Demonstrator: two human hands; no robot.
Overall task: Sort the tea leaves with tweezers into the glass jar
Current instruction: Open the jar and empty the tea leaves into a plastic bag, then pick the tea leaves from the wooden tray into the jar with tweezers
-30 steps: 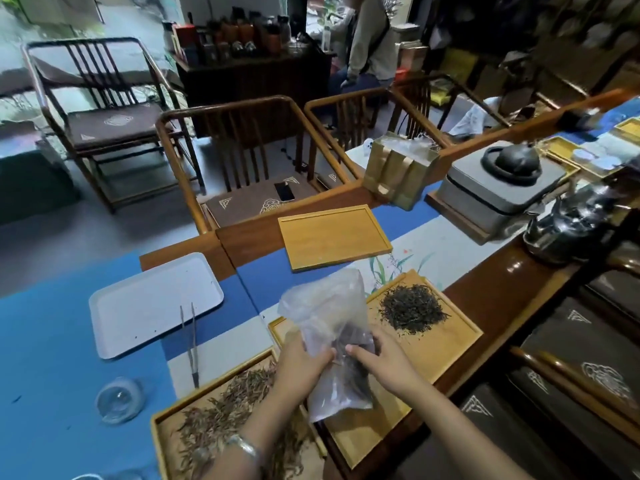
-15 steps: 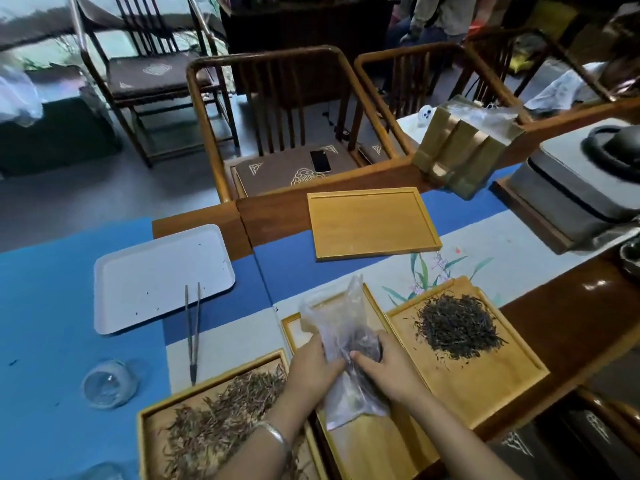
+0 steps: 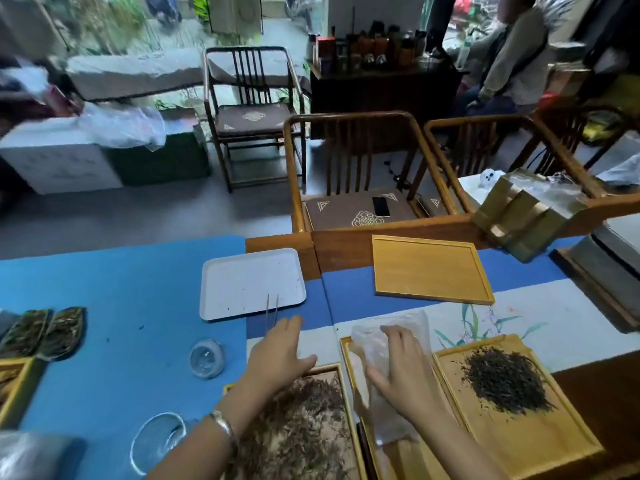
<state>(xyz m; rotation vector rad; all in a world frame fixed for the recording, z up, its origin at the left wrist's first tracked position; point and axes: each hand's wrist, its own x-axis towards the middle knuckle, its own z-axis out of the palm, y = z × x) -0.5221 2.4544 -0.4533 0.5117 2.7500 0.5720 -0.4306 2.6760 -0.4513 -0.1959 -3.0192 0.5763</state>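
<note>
While your left hand (image 3: 280,355) reaches out over the blue-and-white table runner (image 3: 121,306), its fingers are straight and slightly spread, holding nothing; the fingertips sit at the near end of the tweezers (image 3: 272,311). Whether they touch the tweezers cannot be told. The tweezers lie with their far tips on the near edge of the white tray (image 3: 249,282). Your right hand (image 3: 401,372) lies flat on the clear plastic bag (image 3: 388,344), fingers extended and a little apart, pressing it onto the middle wooden tray (image 3: 349,368). A small glass jar (image 3: 206,358) lies on its side on the blue cloth, left of your left hand and apart from it. A larger glass vessel (image 3: 157,441) sits nearer you, beside your left forearm. Light brown tea leaves (image 3: 304,427) fill the wooden tray under your left wrist. Dark tea leaves (image 3: 505,382) form a heap on the right wooden tray (image 3: 554,445). An empty wooden tray (image 3: 429,268) rests further back.
</note>
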